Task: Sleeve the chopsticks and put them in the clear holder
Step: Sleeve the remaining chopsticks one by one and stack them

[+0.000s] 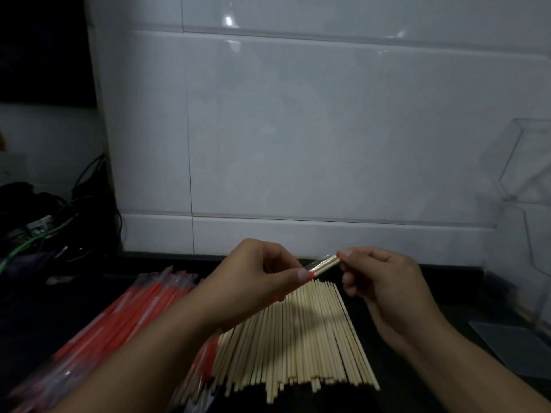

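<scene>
Left hand (268,274) is pinching the red-ended sleeve (311,274); right hand (378,275) is pinching the chopsticks (326,266) at the other end, both held above the bare chopstick pile (298,338) on the table (447,293). Long axis is running left-low to right-high. Clear holder (524,174) is standing off right, nearer the right hand.

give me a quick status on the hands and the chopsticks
Left hand and right hand each pinch one end of a sleeved chopstick pair. Bare chopsticks lie below. Clear holder far right, nothing in the way.
</scene>
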Demonstrator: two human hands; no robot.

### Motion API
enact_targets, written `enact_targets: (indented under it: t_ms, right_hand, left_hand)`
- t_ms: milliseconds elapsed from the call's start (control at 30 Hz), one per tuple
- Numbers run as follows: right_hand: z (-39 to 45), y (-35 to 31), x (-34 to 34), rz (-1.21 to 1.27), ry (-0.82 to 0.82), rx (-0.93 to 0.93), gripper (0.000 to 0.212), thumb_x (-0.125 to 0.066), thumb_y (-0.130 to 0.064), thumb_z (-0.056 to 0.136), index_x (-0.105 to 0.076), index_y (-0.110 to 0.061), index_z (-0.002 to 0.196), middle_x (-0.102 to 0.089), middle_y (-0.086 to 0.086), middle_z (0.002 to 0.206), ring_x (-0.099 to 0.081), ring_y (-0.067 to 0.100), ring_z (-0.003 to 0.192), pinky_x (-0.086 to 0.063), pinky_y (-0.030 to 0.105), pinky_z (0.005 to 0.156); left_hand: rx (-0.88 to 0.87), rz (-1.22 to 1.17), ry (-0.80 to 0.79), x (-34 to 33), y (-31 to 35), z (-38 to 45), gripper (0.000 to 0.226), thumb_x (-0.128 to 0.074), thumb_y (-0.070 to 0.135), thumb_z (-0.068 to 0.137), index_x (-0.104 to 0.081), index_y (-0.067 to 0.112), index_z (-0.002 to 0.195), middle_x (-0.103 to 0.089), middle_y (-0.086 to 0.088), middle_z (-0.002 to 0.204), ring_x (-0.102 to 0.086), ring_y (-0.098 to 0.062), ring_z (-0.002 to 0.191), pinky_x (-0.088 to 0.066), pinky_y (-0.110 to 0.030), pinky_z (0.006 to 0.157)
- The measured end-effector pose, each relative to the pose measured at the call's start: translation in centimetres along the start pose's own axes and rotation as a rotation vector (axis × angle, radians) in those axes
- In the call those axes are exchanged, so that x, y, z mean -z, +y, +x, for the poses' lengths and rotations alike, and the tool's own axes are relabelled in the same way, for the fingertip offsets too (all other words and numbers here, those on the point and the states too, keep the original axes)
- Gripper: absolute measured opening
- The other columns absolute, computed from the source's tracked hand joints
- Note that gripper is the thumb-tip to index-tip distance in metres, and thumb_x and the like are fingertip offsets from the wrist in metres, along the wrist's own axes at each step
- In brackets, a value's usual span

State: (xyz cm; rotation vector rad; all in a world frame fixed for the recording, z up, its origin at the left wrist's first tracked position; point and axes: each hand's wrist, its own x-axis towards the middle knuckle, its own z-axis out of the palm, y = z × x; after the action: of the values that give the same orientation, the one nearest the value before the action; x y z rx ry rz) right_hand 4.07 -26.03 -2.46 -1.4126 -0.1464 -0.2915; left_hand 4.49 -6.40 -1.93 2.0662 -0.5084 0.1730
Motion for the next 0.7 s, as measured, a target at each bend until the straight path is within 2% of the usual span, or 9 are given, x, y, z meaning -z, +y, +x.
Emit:
enact_targets:
  t_ms: [133, 233, 333, 400, 433, 500, 600, 700]
  right_hand:
    - [0.2, -0.6, 0.2, 0.15, 0.039, -0.012, 0.013, -0.06, -0.001, 0.089, -0.07, 0.008, 0.087, -0.067, 0.014, 0.07, -0.063, 0.014, 0.057, -0.053, 0.021, 0.05]
    - [0.2, -1.1, 0.8, 0.108, -0.014, -0.028, 0.014, -0.061, -0.004, 0.09, -0.072, 0.003, 0.086, -0.07, 0.016, 0.073, -0.068, 0.019, 0.062, -0.055, 0.023, 0.053]
    - [0.4, -1.5, 2.0, -0.288, -0.031, 0.105, 0.013, -0.064, -0.005, 0.09, -0.075, -0.005, 0.083, -0.072, 0.009, 0.071, -0.07, 0.018, 0.063, -0.054, 0.021, 0.054]
    - [0.7, -1.7, 2.5, -0.551, -0.014, 0.232, 0.013, -0.066, -0.006, 0.09, -0.073, -0.012, 0.08, -0.071, 0.004, 0.065, -0.066, 0.01, 0.055, -0.05, 0.017, 0.051]
    - [0.7, -1.6, 2.6, -0.583, -0.016, 0.252, 0.014, -0.065, -0.007, 0.091, -0.071, -0.013, 0.08, -0.069, 0.004, 0.063, -0.063, 0.008, 0.051, -0.048, 0.017, 0.05]
    - [0.8, -1.4, 2.6, -0.539, -0.006, 0.253, 0.013, -0.061, -0.01, 0.094, -0.068, -0.013, 0.084, -0.067, 0.009, 0.062, -0.059, 0.01, 0.049, -0.047, 0.019, 0.048]
    - [0.8, -1.2, 2.0, -0.33, -0.02, 0.21, 0.014, -0.057, -0.011, 0.096, -0.071, -0.011, 0.095, -0.067, 0.012, 0.075, -0.063, 0.019, 0.058, -0.051, 0.028, 0.052]
    - [0.6, -1.1, 1.6, -0.329, -0.083, 0.198, 0.012, -0.063, -0.014, 0.092, -0.075, -0.009, 0.09, -0.069, 0.011, 0.07, -0.065, 0.02, 0.06, -0.054, 0.027, 0.055]
  left_hand:
    - [0.006, 0.059, -0.065, 0.2, 0.0, 0.1, 0.007, -0.073, 0.032, 0.086, -0.074, 0.026, 0.089, -0.073, 0.004, 0.08, -0.069, -0.007, 0.071, -0.057, -0.02, 0.066]
    - [0.002, 0.075, -0.051, 0.3, 0.0, 0.2, 0.005, -0.073, 0.03, 0.087, -0.074, 0.026, 0.089, -0.072, 0.007, 0.075, -0.066, -0.003, 0.066, -0.051, -0.013, 0.06]
    - [-0.005, 0.12, -0.015, 0.9, -0.2, 0.3, 0.001, -0.073, 0.027, 0.087, -0.074, 0.026, 0.086, -0.071, 0.007, 0.071, -0.065, -0.004, 0.064, -0.049, -0.016, 0.056]
    - [-0.003, 0.151, 0.013, 1.3, -0.5, 0.3, 0.002, -0.074, 0.026, 0.087, -0.074, 0.025, 0.085, -0.072, -0.001, 0.075, -0.067, -0.014, 0.068, -0.055, -0.03, 0.06]
    - [0.0, 0.152, 0.017, 1.4, -0.6, 0.4, 0.003, -0.073, 0.026, 0.087, -0.074, 0.025, 0.085, -0.072, -0.004, 0.077, -0.067, -0.018, 0.071, -0.056, -0.035, 0.063]
    - [-0.006, 0.145, 0.009, 1.4, -0.5, 0.3, 0.002, -0.073, 0.026, 0.087, -0.074, 0.025, 0.086, -0.072, -0.005, 0.079, -0.067, -0.015, 0.07, -0.056, -0.033, 0.064]
    - [-0.014, 0.123, -0.004, 1.2, -0.4, 0.3, 0.001, -0.073, 0.026, 0.087, -0.074, 0.025, 0.087, -0.072, 0.0, 0.078, -0.066, -0.008, 0.068, -0.055, -0.023, 0.063]
    - [-0.022, 0.112, -0.005, 1.1, -0.4, 0.3, 0.002, -0.074, 0.026, 0.087, -0.075, 0.025, 0.087, -0.072, 0.003, 0.075, -0.066, -0.007, 0.066, -0.054, -0.02, 0.062]
